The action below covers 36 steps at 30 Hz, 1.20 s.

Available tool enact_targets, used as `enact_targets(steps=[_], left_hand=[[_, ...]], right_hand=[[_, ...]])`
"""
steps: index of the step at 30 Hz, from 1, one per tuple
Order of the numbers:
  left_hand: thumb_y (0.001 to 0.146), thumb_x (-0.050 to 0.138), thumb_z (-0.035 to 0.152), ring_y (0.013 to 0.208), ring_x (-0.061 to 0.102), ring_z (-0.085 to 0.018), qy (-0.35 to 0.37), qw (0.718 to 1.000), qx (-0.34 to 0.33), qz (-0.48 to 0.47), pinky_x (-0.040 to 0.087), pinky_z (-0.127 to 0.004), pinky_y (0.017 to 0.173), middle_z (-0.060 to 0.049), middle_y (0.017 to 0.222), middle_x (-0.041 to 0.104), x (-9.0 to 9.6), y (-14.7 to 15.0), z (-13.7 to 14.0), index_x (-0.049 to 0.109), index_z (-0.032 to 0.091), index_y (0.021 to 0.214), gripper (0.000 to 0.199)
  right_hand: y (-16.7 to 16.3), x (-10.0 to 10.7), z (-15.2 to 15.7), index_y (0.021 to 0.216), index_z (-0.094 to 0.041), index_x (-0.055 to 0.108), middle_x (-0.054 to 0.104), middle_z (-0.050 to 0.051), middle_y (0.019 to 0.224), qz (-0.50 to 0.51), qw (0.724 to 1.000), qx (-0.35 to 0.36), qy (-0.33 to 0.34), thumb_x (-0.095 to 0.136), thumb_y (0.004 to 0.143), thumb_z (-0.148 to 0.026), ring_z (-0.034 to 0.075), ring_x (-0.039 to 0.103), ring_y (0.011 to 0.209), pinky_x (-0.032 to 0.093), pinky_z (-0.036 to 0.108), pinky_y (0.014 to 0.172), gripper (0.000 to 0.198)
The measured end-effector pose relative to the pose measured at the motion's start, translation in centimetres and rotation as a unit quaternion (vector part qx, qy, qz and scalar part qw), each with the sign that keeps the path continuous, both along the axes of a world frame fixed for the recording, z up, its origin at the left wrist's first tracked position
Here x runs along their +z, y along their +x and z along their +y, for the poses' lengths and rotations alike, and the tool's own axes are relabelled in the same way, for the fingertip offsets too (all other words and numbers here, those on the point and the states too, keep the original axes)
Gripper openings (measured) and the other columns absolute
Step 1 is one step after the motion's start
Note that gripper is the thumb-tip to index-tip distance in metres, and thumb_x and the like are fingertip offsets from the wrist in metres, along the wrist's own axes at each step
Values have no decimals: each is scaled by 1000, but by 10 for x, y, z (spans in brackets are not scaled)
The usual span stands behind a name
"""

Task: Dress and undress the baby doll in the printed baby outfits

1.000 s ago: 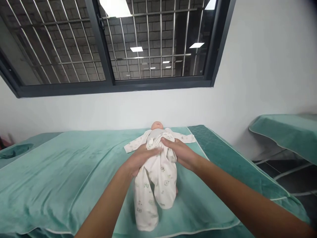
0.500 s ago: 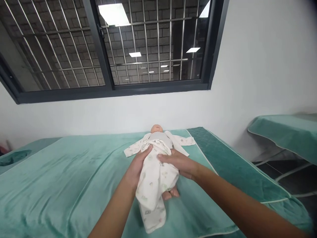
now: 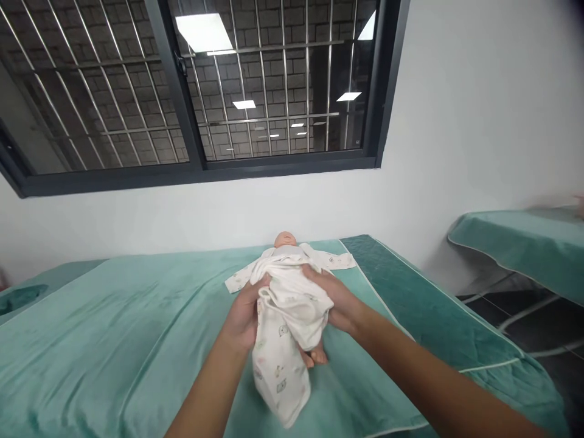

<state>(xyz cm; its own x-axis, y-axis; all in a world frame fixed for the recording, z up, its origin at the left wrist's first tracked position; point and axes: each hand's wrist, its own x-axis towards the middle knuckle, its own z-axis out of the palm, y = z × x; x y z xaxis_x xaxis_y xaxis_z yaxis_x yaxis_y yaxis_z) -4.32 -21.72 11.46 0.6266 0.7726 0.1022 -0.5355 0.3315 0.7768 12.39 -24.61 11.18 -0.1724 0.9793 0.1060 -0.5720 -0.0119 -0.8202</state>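
A baby doll point(image 3: 285, 239) lies on its back on the green-covered bed, head toward the wall. A white printed baby top point(image 3: 340, 261) spreads beneath its arms, sleeves out to both sides. White printed baby pants point(image 3: 281, 365) are bunched over the doll's belly and legs, one loose end hanging toward me. My left hand point(image 3: 244, 313) grips the cloth on the left side, thumb on top. On the other side, my right hand point(image 3: 335, 301) is closed on the bunched cloth near the doll's waist. The doll's bare feet point(image 3: 317, 354) show below the fabric.
The green bed cover point(image 3: 137, 328) is wrinkled on the left, with a darker green strip point(image 3: 410, 322) on the right. A barred window point(image 3: 274, 91) is in the white wall behind. Another green-covered surface point(image 3: 524, 243) stands at the far right.
My right hand has moved up toward the doll's waist, drawing the pants higher over its torso. The cloth is more gathered, and the hanging end has shifted slightly.
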Motion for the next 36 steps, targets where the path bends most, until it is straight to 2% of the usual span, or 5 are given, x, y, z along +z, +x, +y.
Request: enact_targets(steps=[9, 15, 23, 32, 36], left_hand=[[81, 71, 37, 64, 69, -22, -20, 999, -9, 28, 55, -34, 71, -4, 62, 68, -9, 13, -8, 65, 11, 114, 42], [73, 79, 34, 65, 70, -26, 53, 981, -60, 178, 54, -35, 64, -12, 75, 73, -21, 13, -5, 67, 9, 111, 47], [77, 75, 41, 92, 69, -24, 77, 973, 52, 211, 52, -33, 82, -12, 108, 73, 2, 20, 1, 61, 14, 127, 58], [80, 66, 38, 94, 68, -25, 162, 886, -56, 430, 50, -30, 78, -8, 98, 75, -5, 21, 1, 71, 16, 108, 36], [83, 56, 35, 91, 67, -25, 301, 764, -14, 570, 48, -29, 73, -9, 97, 76, -41, 38, 4, 73, 15, 93, 28]], right_hand=[[6, -11, -7, 110, -14, 71, 76, 10, 97, -65, 996, 54, 11, 79, 75, -45, 24, 71, 89, 54, 34, 79, 47], [21, -16, 9, 105, -21, 70, 75, 5, 105, 55, 995, -79, 10, 78, 75, -45, 24, 66, 109, 52, 36, 94, 39], [46, -25, -4, 105, -17, 71, 75, 10, 105, -18, 999, 31, -17, 74, 74, -48, 28, 66, 110, 51, 39, 93, 44], [53, -32, -24, 113, -16, 71, 74, 10, 108, -261, 955, 131, -48, 80, 72, -36, 24, 68, 99, 49, 37, 92, 47], [42, -84, -32, 107, -16, 73, 75, 9, 98, -264, 959, 15, -101, 77, 72, -45, 27, 68, 94, 49, 42, 92, 46]])
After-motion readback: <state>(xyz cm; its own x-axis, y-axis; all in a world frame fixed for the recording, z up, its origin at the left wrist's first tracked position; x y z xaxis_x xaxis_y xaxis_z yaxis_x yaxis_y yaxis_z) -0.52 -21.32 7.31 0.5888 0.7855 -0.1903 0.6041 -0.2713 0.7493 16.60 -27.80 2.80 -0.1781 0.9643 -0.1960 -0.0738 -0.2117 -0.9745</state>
